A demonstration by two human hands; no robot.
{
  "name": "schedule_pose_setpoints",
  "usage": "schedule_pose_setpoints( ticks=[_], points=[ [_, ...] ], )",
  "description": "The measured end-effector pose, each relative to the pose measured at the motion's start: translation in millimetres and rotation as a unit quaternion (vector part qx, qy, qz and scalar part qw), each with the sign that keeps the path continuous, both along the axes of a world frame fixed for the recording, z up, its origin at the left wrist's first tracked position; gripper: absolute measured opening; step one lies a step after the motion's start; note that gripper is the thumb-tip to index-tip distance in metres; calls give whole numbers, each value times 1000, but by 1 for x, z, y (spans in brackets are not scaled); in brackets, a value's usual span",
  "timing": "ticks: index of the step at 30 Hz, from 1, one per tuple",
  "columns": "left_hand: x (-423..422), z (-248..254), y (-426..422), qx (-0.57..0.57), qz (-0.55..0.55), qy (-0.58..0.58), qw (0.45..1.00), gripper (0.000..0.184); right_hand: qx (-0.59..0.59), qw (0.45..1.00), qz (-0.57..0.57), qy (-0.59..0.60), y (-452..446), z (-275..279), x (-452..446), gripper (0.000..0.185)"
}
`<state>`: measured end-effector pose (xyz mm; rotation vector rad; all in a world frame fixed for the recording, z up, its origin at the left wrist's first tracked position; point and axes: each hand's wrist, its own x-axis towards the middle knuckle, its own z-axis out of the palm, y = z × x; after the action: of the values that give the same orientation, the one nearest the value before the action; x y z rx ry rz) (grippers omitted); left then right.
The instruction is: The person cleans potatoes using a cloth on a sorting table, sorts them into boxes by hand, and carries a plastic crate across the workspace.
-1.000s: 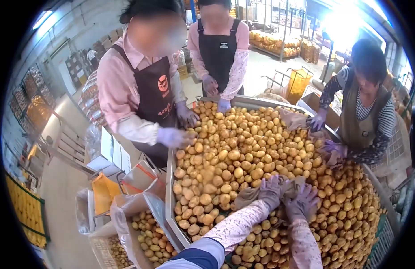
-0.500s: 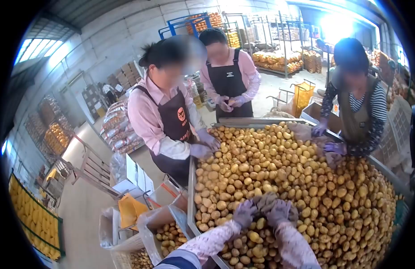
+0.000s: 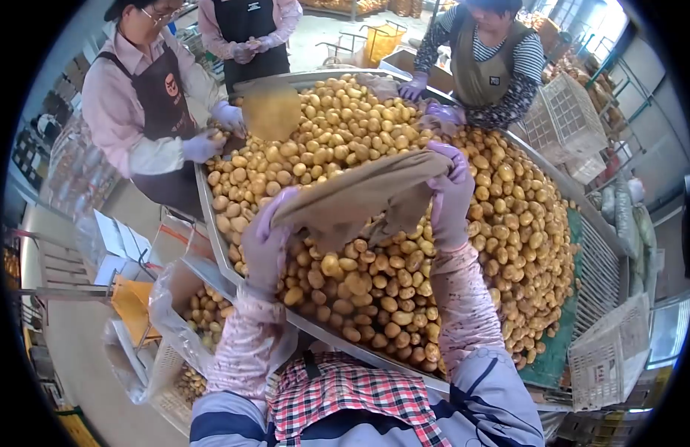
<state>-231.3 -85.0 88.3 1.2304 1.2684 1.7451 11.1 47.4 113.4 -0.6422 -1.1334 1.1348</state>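
A brown-grey cloth [image 3: 367, 194] is stretched between my two gloved hands, above a large heap of potatoes [image 3: 523, 238] in a metal-edged bin [image 3: 224, 257]. My left hand [image 3: 266, 240] grips the cloth's left end, fingers closed on it. At the opposite end, my right hand [image 3: 450, 195] pinches the cloth between thumb and fingers. The cloth hangs in folds and hides some potatoes behind it.
Three people in aprons stand around the far side; one person's hands [image 3: 211, 134] touch potatoes at the left. Lined crates of potatoes [image 3: 203, 313] stand lower left. White plastic crates [image 3: 609, 350] and a slatted grate [image 3: 598, 276] are at the right.
My hands have lifted the cloth off the potatoes and spread apart, stretching it. The view has tilted down and turned right. The person at the far side has drawn their hands back from the potatoes.
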Motion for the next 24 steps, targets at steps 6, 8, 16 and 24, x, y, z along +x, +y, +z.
schedule_pose_setpoints(
  ticks=[6,8,16,24],
  points=[
    [-16,-152,-66,-117,80,367,919,57,113,690,-202,-686,-29,-165,-44,70],
    [10,-161,-64,-271,30,553,787,86,61,667,-54,-741,-60,-206,-55,72],
    [6,-186,73,-411,-80,565,711,112,96,652,-66,-749,31,-228,-85,55],
    [1,-218,50,-232,-53,616,751,71,235,691,-129,-671,18,-231,-67,35]
  ],
)
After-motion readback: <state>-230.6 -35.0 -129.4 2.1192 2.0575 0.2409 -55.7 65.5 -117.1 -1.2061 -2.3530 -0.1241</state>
